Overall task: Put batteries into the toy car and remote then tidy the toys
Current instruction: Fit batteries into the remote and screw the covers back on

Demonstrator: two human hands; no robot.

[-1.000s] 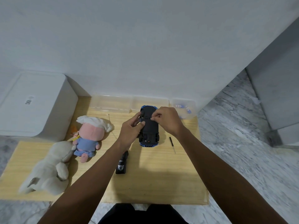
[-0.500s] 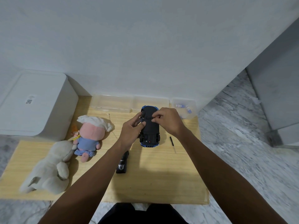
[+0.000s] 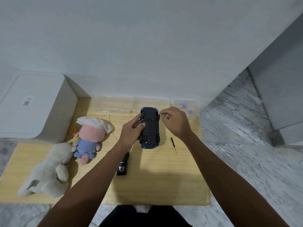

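Currently: plush toys (image 3: 68, 154) at frame left | remote (image 3: 122, 166) lower centre on table (image 3: 155, 182) | my left hand (image 3: 131, 133) grips upturned toy car (image 3: 150, 128), frame centre | my right hand (image 3: 175, 122) just right of car, fingers curled; contents indiscernible | screwdriver (image 3: 173, 145) right.

No text is readable; the white box's label (image 3: 28, 101) is blurred.

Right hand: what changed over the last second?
The right hand came off the toy car's underside and drew back to its right, fingers curled; whether it pinches anything is unclear. The left hand still holds the car; remote and screwdriver unmoved.
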